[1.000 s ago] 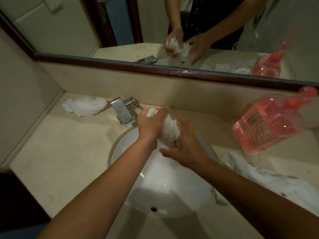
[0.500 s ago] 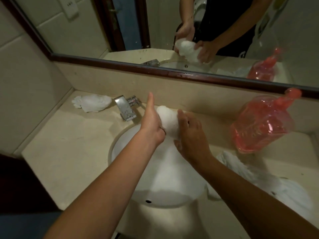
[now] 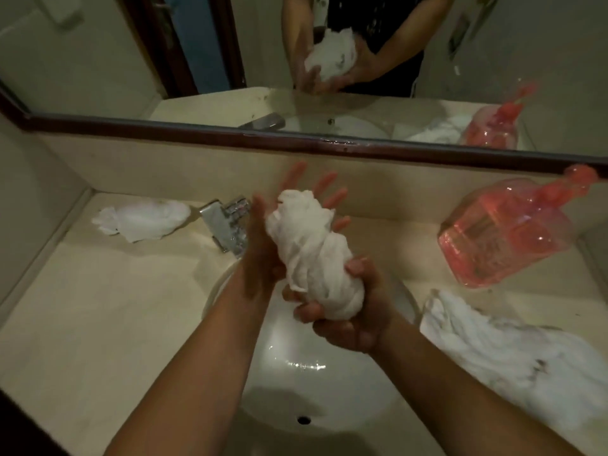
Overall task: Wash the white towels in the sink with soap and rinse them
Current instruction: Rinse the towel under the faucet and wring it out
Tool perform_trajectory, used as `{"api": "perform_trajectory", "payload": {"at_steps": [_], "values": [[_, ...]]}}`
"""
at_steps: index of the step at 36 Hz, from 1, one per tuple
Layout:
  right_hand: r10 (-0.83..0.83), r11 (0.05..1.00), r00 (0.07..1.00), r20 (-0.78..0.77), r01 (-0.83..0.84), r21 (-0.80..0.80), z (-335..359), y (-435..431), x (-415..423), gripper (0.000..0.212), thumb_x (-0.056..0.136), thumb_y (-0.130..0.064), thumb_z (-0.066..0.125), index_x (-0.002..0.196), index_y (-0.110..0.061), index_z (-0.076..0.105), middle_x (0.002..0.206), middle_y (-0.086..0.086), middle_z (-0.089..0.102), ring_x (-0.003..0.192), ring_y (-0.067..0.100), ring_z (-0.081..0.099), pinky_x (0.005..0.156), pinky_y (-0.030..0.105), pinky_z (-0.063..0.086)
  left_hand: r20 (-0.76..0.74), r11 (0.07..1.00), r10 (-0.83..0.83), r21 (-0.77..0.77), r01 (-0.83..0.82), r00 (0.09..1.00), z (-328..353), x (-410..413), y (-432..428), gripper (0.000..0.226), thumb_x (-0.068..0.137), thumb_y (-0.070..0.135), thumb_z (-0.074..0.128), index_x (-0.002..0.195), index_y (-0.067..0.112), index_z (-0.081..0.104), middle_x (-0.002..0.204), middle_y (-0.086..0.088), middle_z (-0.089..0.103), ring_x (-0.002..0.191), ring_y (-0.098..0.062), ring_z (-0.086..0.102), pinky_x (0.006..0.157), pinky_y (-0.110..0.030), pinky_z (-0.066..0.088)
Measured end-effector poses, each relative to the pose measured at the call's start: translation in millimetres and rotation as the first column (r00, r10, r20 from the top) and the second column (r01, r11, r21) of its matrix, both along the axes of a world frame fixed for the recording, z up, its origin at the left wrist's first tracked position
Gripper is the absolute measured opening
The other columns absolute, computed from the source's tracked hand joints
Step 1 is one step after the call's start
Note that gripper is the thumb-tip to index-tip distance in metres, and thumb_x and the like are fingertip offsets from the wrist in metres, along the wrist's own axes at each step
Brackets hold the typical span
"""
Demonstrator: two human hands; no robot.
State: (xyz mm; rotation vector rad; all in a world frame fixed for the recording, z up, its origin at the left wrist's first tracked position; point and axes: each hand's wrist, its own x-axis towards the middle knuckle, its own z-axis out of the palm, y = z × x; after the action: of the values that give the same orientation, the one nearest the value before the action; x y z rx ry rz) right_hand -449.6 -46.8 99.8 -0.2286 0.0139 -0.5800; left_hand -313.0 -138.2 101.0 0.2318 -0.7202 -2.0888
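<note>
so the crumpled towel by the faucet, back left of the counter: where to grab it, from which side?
Take the crumpled towel at its thick bunched middle, from above with a pinching grip. It lies in a low heap on the counter, its right end near the faucet, so I'd come from above or the left.

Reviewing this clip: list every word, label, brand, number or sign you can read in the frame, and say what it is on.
None can be read.
Pink soap bottle: no label shows on its clear body.
Faucet: bare metal, no marking visible.
Small wall signs reflected in the mirror: too blurred to read.
Towel in the hands and the sink: no print.
</note>
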Motion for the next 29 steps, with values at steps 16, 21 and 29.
{"api": "perform_trajectory", "payload": {"at_steps": [16,21,29], "values": [[-0.109,0.986,0.78,-0.616,0.005,-0.168,38,-17,-20,0.088,0.051,-0.042,0.105,0.119,-0.008,0.061,0.088,0.006,0.073,0.079,0.019,0.071,0.054,0.022,0.05,0.363,0.994,-0.021,0.108,-0.019,0.932,34,14,-22,0.018,0.079,0.019,0.084,0.086,0.017,0.067,0.082,-0.002,0.066,0.07,-0.02,0.068,0.064,-0.034,0.06],[-0.076,0.983,0.549,-0.833,-0.101,-0.156,65,-18,-15,0.044,0.069,-0.017,0.087,0.108,-0.012,0.067,0.08,0.003,0.072,0.071,0.017,0.065,0.057,0.027,0.047,0.603,0.998,-0.039,0.062,0.002,0.796,49,13,-12,0.02,0.097,0.005,0.061,0.113,0.013,0.069,0.071,0.002,0.069,0.059,-0.012,0.067,0.055,-0.024,0.055],[-0.195,0.967,0.232,-0.953,-0.118,-0.227,42,-6,-2,0.036,0.077,-0.017,0.091,0.106,-0.014,0.07,0.077,0.002,0.072,0.068,0.018,0.064,0.055,0.029,0.047,0.848,0.975,0.2,-0.221,-0.014,0.49,37,2,-4,0.019,0.092,-0.003,0.066,0.084,0.013,0.073,0.071,0.003,0.066,0.06,-0.005,0.062,0.054,-0.02,0.051]]}}
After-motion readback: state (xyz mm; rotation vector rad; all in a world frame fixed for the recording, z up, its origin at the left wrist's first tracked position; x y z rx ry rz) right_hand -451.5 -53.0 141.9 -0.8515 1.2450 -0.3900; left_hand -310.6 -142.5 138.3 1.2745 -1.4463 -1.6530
